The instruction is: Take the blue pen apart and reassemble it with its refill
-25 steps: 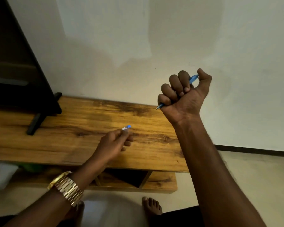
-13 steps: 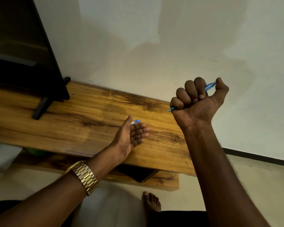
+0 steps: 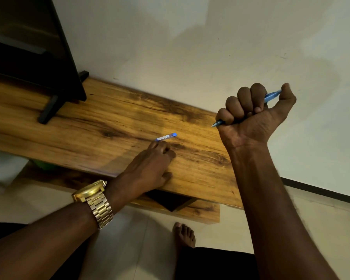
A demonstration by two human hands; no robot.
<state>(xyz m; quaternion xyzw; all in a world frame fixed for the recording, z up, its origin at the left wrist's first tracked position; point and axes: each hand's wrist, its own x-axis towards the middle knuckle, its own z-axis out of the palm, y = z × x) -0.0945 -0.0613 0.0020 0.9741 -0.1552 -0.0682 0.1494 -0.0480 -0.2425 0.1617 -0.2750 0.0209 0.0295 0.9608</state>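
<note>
While the right hand (image 3: 255, 118) is fisted tight around the blue pen (image 3: 272, 96), held up off the surface with the wall behind it, the pen's writing tip pokes out below the little finger and its rear end shows between index finger and thumb. Barrel middle is hidden inside the fist.

Left hand (image 3: 150, 168) rests palm-down on the wooden tabletop (image 3: 113, 118), fingers loosely curled, gripping nothing. Its fingertips sit right at the near end of a small blue-capped piece (image 3: 166, 137) lying flat on the wood; contact or a hair apart, can't tell. Whether that piece is the refill or another pen part, can't tell either.

Gold watch (image 3: 95, 201) on the left wrist, hanging just past the table's front edge.

Tabletop is warm wood grain with dark knots, its back edge against a plain white wall (image 3: 190, 47). A dark screen on a black stand (image 3: 47, 110) occupies the far-left end, well apart from both hands. Lower shelf (image 3: 198, 213) visible under the top. Pale tiled floor (image 3: 133, 239) below, with one bare foot (image 3: 184, 234) on it near the shelf.
</note>
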